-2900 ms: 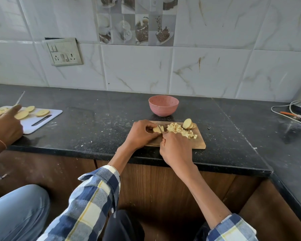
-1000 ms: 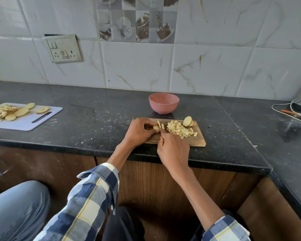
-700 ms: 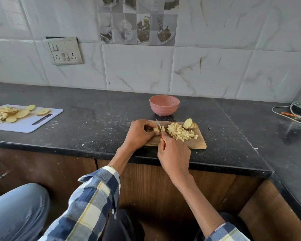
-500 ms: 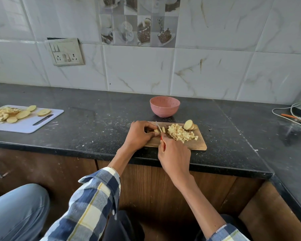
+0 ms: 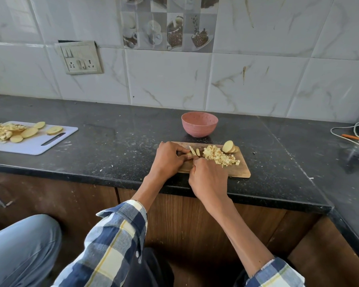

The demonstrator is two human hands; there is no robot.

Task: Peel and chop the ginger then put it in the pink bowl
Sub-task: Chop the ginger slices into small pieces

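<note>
1. Far left on my feed, a white cutting board (image 5: 32, 142) lies on the black worktop (image 5: 116, 146), carrying pale round slices (image 5: 29, 132) and a heap of cut bits.
2. On the wall behind it I see a switch plate (image 5: 81, 58).
3. At centre, my left hand (image 5: 168, 157) rests on the wooden board (image 5: 241, 169), fingers curled round a small ginger piece (image 5: 188, 155) that it pins down; two cut strips (image 5: 195, 151) stand just beside its fingertips.
4. My right hand (image 5: 208, 179) sits touching the left, its grip closed round a knife handle (only a sliver of red shows at the knuckles; the blade I can barely make out).
5. Just right of the hands, the chopped ginger (image 5: 219, 156) lies heaped on the wooden board, with an uncut ginger chunk (image 5: 228, 146) at the far corner.
6. The pink bowl (image 5: 199, 124) stands behind the wooden board, near it but apart.
7. Far right, cables (image 5: 348, 134) lie on the worktop.
</note>
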